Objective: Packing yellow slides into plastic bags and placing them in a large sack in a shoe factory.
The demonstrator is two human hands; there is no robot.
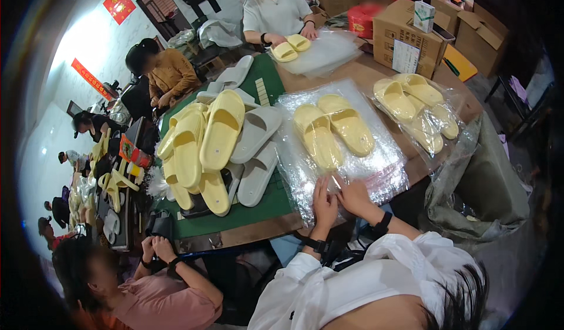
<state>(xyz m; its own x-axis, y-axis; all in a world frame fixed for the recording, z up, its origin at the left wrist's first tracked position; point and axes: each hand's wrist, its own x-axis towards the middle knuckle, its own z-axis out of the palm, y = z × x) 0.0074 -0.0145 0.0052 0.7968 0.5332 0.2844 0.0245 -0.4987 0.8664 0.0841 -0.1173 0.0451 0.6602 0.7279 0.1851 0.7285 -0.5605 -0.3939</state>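
Observation:
A pair of pale yellow slippers lies side by side inside a clear plastic bag, on top of a stack of flat clear bags. At the near edge of that bag, my left hand has its fingers drawn together on the plastic, just below the left slipper's end. My right hand is close beside it, fingertips closed on the same edge. Part of the fingers of both hands is hard to make out against the shiny film. Dark bands circle both wrists.
Yellow slippers and grey slippers are heaped on a green mat to the left. Bagged yellow slippers lie right, near a cardboard box. Across the table, a person handles yellow slippers; another person sits near left.

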